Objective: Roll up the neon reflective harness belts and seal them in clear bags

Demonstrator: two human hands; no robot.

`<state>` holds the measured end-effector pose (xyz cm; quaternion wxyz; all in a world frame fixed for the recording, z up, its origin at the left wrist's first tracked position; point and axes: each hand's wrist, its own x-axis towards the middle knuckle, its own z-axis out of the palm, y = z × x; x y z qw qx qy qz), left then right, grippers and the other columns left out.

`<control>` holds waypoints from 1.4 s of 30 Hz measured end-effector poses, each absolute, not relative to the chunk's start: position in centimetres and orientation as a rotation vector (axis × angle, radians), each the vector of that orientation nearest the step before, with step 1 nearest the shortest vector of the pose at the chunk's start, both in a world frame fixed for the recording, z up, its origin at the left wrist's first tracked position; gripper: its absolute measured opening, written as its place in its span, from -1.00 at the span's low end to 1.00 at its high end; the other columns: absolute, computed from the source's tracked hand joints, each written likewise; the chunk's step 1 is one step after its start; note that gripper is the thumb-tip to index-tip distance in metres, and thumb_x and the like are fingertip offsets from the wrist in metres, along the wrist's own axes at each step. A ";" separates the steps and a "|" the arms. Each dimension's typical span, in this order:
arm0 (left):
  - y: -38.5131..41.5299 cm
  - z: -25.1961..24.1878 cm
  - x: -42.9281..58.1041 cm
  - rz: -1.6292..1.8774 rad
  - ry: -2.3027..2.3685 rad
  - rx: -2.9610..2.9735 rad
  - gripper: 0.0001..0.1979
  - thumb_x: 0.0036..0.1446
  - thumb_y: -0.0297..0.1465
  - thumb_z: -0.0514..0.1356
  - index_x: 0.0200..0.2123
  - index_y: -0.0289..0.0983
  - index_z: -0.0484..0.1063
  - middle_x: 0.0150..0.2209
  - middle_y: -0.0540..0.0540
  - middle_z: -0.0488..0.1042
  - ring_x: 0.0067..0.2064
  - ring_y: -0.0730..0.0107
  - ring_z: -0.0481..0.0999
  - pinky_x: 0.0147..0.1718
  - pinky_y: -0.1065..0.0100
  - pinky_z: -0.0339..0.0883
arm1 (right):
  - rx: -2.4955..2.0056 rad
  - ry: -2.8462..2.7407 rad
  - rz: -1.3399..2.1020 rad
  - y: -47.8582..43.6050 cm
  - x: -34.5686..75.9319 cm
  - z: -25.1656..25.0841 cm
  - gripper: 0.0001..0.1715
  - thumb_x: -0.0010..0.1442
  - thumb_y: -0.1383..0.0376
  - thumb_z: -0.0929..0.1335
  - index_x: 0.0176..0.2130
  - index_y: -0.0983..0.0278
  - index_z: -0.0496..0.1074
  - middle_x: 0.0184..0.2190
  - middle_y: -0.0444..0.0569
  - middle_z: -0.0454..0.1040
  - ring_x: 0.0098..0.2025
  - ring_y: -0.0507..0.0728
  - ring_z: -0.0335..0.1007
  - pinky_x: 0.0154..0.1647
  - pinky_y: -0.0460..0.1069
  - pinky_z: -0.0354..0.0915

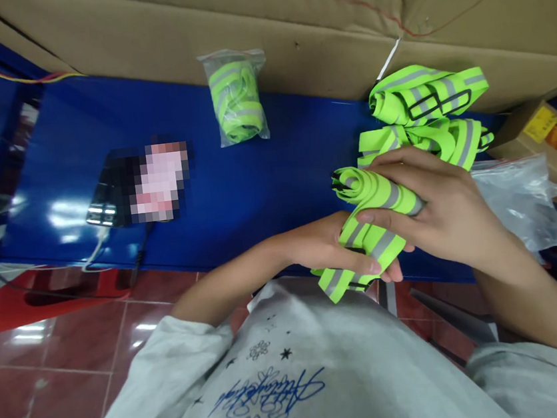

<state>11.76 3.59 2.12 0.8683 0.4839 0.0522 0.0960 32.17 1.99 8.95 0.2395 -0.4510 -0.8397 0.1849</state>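
Both hands grip one neon-yellow reflective strap (373, 187) with grey stripes, partly coiled into a roll. My right hand (433, 198) wraps round the rolled upper part, thumb along its near side. Lower down, my left hand (333, 249) closes on the looser folded layers, whose ends hang past the fingers toward my shirt. Just beyond my right hand lie more reflective straps (426, 95) in a heap, with black buckles showing on the top one. A clear zip bag (237, 99) holding a coiled strap of the same kind leans against the cardboard at the back.
The blue table (301, 146) runs under everything, backed by a large cardboard box (139, 44). Clear plastic bags (519, 201) lie to the right beside a small brown box (545, 138). A phone (110, 194) with a white cable sits on the left. A red stool (42, 296) stands below.
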 end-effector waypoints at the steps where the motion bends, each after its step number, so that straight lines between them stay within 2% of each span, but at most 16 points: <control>1: 3.6 2.2 11.6 0.198 0.121 1.035 -0.67 0.25 -0.24 0.38 0.02 -0.25 0.61 -0.05 -0.18 0.67 -0.03 0.20 0.67 0.04 0.21 0.59 | -1.238 -2.283 0.536 2.0 32.2 9.0 -0.61 0.31 0.02 0.48 0.00 0.19 0.58 -0.02 0.05 0.62 -0.01 0.28 0.61 0.03 0.14 0.51; 5: 3.6 2.7 11.1 0.157 0.069 0.997 -0.57 0.18 -0.16 0.43 0.05 -0.24 0.59 0.08 -0.22 0.62 0.05 0.16 0.64 0.08 0.19 0.57 | -1.322 -2.189 0.659 1.9 32.3 9.1 -0.70 0.31 0.03 0.47 -0.16 0.19 0.56 -0.30 -0.06 0.60 -0.31 0.16 0.54 -0.26 0.04 0.40; 8: 3.1 2.6 11.1 0.242 0.175 1.065 -0.61 0.21 -0.21 0.41 0.04 -0.26 0.59 0.06 -0.20 0.63 -0.07 0.28 0.66 -0.01 0.27 0.60 | -1.372 -2.130 0.737 1.9 32.4 9.3 -0.69 0.31 0.02 0.48 -0.27 0.20 0.54 -0.43 -0.13 0.53 -0.42 0.10 0.45 -0.40 0.00 0.28; 10: 2.8 2.3 11.3 0.293 0.233 1.095 -0.64 0.22 -0.26 0.41 0.04 -0.27 0.59 0.05 -0.20 0.64 -0.06 0.31 0.66 -0.02 0.29 0.60 | -1.386 -2.113 0.726 1.9 32.4 9.4 -0.71 0.30 0.03 0.49 -0.25 0.19 0.55 -0.41 -0.12 0.56 -0.40 0.11 0.47 -0.37 0.01 0.29; 15: 2.7 2.1 11.4 0.243 0.186 0.948 -0.54 0.07 -0.27 0.52 0.03 -0.25 0.59 0.08 -0.23 0.64 0.04 0.14 0.67 0.04 0.14 0.62 | -1.377 -2.122 0.656 2.2 32.2 9.5 -0.73 0.31 0.04 0.48 -0.11 0.15 0.59 -0.20 -0.05 0.64 -0.23 0.20 0.57 -0.18 0.09 0.40; 18: 2.5 2.5 11.3 0.221 0.157 0.938 -0.54 0.06 -0.24 0.51 0.01 -0.27 0.61 0.05 -0.23 0.65 -0.01 0.17 0.69 0.02 0.19 0.63 | -1.398 -2.094 0.710 2.3 32.3 9.8 -0.73 0.31 0.04 0.48 -0.14 0.16 0.59 -0.23 -0.07 0.64 -0.25 0.18 0.55 -0.20 0.07 0.40; 24: 2.0 1.8 11.2 0.355 0.289 1.232 -0.71 0.32 -0.22 0.33 -0.06 -0.33 0.63 -0.08 -0.22 0.69 -0.11 0.28 0.68 -0.06 0.28 0.59 | -1.386 -2.024 0.937 2.2 32.4 10.6 -0.69 0.28 0.04 0.51 -0.23 0.23 0.58 -0.31 -0.15 0.61 -0.32 0.06 0.46 -0.29 -0.05 0.34; 30: 3.4 1.4 10.4 0.324 0.327 1.448 -0.70 0.34 -0.20 0.32 -0.04 -0.28 0.68 -0.13 -0.14 0.70 -0.15 0.34 0.66 -0.09 0.37 0.50 | -1.410 -1.870 1.109 2.2 32.8 10.4 -0.66 0.26 0.01 0.52 -0.30 0.22 0.59 -0.41 -0.18 0.52 -0.36 0.03 0.35 -0.35 -0.08 0.29; 34: 3.5 1.6 10.2 0.351 0.259 1.429 -0.76 0.32 -0.27 0.35 -0.07 -0.29 0.69 -0.10 -0.15 0.71 -0.12 0.33 0.65 -0.08 0.39 0.48 | -1.377 -1.670 1.328 2.1 33.3 9.3 -0.74 0.24 0.06 0.54 -0.29 0.19 0.62 -0.38 -0.17 0.55 -0.34 0.04 0.40 -0.34 -0.08 0.32; 37: 3.3 1.6 10.4 0.361 0.172 1.491 -0.80 0.36 -0.32 0.29 -0.10 -0.27 0.69 -0.08 -0.15 0.70 -0.08 0.32 0.65 -0.01 0.37 0.47 | -1.363 -1.560 1.495 2.0 33.1 8.4 -0.64 0.32 -0.04 0.45 -0.25 0.19 0.62 -0.37 -0.10 0.58 -0.33 0.13 0.50 -0.34 -0.01 0.42; 39: 3.2 1.5 10.6 0.383 0.172 1.567 -0.80 0.37 -0.34 0.27 -0.10 -0.27 0.69 -0.10 -0.16 0.70 -0.07 0.29 0.65 0.03 0.32 0.45 | -1.413 -1.693 1.207 1.8 32.7 8.1 -0.62 0.38 -0.05 0.39 -0.13 0.17 0.62 -0.28 -0.05 0.59 -0.24 0.18 0.54 -0.22 0.06 0.49; 42: 3.1 1.4 10.8 0.452 0.238 1.623 -0.81 0.38 -0.36 0.24 -0.12 -0.27 0.66 -0.12 -0.16 0.69 -0.07 0.28 0.63 0.05 0.28 0.43 | -1.441 -1.972 0.547 1.1 32.4 8.5 -0.66 0.43 0.06 0.37 0.07 0.15 0.56 -0.06 0.04 0.57 -0.02 0.25 0.55 0.11 0.20 0.48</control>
